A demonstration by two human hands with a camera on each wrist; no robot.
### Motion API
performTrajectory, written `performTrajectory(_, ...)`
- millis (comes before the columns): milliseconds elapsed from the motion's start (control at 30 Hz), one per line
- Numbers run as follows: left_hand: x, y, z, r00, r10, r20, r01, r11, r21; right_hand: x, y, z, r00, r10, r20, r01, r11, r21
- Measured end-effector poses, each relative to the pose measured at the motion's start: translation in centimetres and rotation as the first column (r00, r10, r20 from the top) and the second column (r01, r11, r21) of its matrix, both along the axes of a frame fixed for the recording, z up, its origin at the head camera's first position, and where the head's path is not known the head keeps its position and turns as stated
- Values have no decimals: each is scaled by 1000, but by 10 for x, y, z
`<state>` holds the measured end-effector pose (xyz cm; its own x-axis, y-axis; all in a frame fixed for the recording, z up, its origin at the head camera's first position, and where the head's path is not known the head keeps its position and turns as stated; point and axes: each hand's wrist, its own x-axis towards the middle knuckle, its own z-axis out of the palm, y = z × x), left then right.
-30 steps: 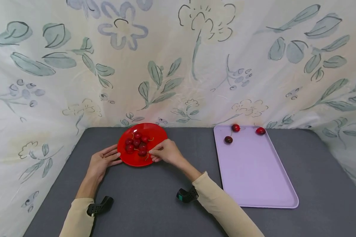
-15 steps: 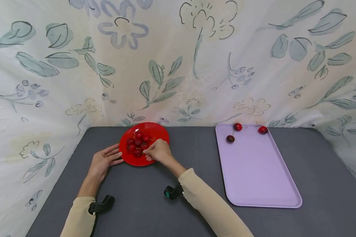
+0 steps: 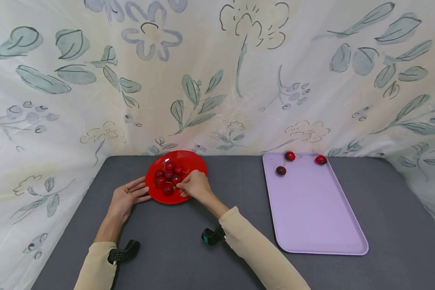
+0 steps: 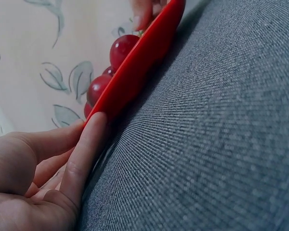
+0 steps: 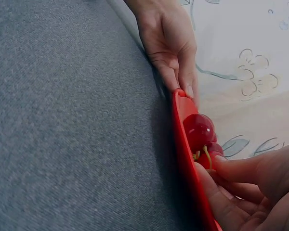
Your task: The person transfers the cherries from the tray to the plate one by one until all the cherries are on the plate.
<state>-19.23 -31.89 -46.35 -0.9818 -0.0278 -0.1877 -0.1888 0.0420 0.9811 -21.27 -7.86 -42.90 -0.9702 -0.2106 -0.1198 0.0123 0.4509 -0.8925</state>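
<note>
A red plate [image 3: 195, 160] at the back left of the table carries several dark red cherries [image 3: 169, 174] with stems. My left hand [image 3: 124, 200] holds its left rim, thumb above the edge and a finger beneath, as the left wrist view shows. Over the plate's right side, my right hand [image 3: 195, 185] pinches at a greenish stem [image 5: 209, 159] with thumb and index finger. That stem runs to the front cherry [image 3: 168, 189], which lies just left of the fingertips. The right hand partly hides the plate's right side.
A lilac tray [image 3: 317, 209] lies to the right on the dark grey table [image 3: 166, 245]. At its far end are a bright red cherry [image 3: 290, 156], a darker cherry [image 3: 280, 170] and another red cherry [image 3: 320, 160]. Patterned cloth [image 3: 203, 60] rises behind.
My right hand has moved left, further over the plate, then stayed nearly still. The front cherry has shifted a little left, then slightly nearer. My left hand keeps its place at the rim.
</note>
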Motion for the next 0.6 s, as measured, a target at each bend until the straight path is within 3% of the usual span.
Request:
performTrajectory(300,1,0,0,1000,-13,-25,13,1000,11,1,11,11,999,32,10,-32,999,27)
performTrajectory(600,3,1,0,1000,-12,-27,13,1000,22,-2,40,30,992,93,-82,-87,993,80)
